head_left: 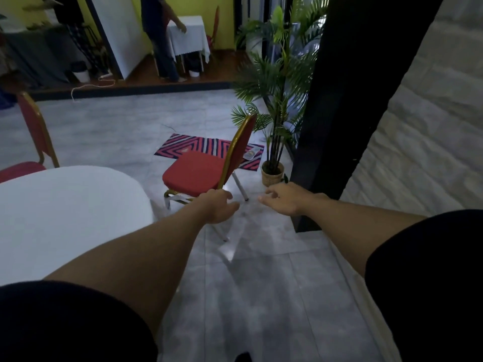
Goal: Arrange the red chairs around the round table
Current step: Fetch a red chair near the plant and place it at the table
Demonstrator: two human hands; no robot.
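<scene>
A red chair (198, 169) with a gold frame stands on the grey tiled floor just right of the round white table (65, 212), its seat facing the table. My left hand (218, 206) reaches out just in front of the chair's near corner, fingers loosely apart, holding nothing. My right hand (283, 201) is stretched out to the right of the chair's rear leg, open and apart from it. A second red chair (34, 142) stands at the table's far left side.
A potted palm (273, 168) stands close behind the chair, beside a tall black pillar (347, 100). A striped red mat (201, 147) lies on the floor. Farther back, a person stands by a small white-clothed table (188, 35) on a raised wooden step.
</scene>
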